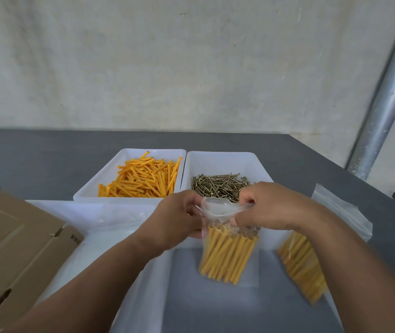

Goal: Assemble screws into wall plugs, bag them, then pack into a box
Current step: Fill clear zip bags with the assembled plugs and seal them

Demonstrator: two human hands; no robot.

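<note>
A clear plastic bag [225, 251] filled with orange wall plugs hangs upright over a white tray [143, 280] near me. My left hand [177, 217] pinches the bag's top left edge. My right hand [268, 207] pinches its top right edge, and the mouth sags between them. A second filled bag [299, 265] lies to the right, partly under my right forearm. Behind stand a white tray of loose orange plugs [143, 179] and a white tray of screws [218, 186].
A brown cardboard box [16, 248] with open flaps sits at the left. A stack of empty clear bags [343, 212] lies at the right on the grey table [47, 159]. A metal pole [388, 92] rises at the far right.
</note>
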